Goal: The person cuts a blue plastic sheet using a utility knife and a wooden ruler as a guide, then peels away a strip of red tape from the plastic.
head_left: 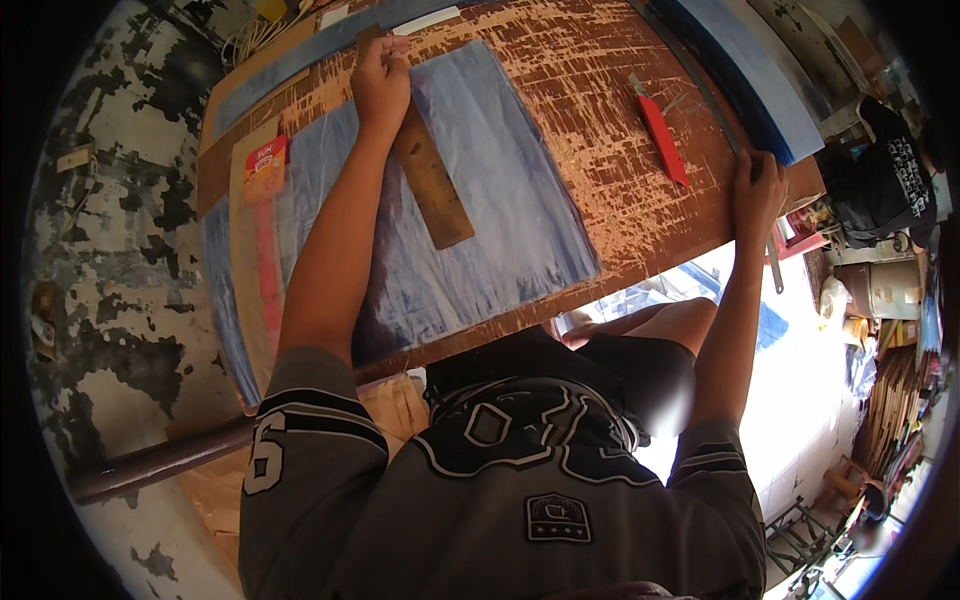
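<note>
My left hand (382,88) is closed around the upper part of a flat, worn brown straightedge (432,190). The straightedge lies slanted across a blue-and-white streaked sheet (490,180) on the table, its lower end resting on the sheet. At the table's right edge my right hand (760,190) grips a long, thin metal ruler (712,98). The ruler's holed end (778,278) sticks out below that hand, past the edge. Between the hands lies a red-handled utility knife (662,138) on the scored tabletop.
The brown tabletop (590,130) is covered in cut marks. A blue strip (745,70) runs along its right side. An orange-red packet (266,165) lies at the left. Beyond the right edge are a black bag or garment (885,180) and stacked boards (893,405). A peeling wall (120,260) stands left.
</note>
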Demonstrator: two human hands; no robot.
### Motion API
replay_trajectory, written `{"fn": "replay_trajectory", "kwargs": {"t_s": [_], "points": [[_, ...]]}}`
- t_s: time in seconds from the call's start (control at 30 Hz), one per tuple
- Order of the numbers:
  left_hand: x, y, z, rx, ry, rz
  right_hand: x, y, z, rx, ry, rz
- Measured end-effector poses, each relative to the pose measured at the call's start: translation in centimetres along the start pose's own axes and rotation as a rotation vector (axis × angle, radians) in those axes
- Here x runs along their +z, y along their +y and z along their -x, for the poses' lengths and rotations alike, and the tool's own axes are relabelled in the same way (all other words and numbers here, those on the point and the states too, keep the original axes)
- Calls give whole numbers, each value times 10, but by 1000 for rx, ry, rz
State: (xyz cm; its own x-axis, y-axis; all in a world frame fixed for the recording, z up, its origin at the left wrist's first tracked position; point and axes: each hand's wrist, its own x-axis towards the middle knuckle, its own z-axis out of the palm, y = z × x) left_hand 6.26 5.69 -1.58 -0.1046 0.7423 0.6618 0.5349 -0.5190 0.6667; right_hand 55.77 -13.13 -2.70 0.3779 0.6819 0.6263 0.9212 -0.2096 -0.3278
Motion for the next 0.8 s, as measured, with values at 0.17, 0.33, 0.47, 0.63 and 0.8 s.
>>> {"fn": "replay_trajectory", "kwargs": {"t_s": [0.17,0.33,0.47,0.63,0.8], "points": [[1,1,-1,-48,2,42,3,4,-1,5,16,41],[-4,6,1,-63,34,47,2,-3,1,-6,16,21],[-5,3,-1,-81,98,17,1,-1,1,7,16,8],[-3,-11,-3,-120,196,-17,0,1,0,8,4,19],[-7,-33,-7,-232,220,-191,3,-1,-1,10,-5,-3]]}}
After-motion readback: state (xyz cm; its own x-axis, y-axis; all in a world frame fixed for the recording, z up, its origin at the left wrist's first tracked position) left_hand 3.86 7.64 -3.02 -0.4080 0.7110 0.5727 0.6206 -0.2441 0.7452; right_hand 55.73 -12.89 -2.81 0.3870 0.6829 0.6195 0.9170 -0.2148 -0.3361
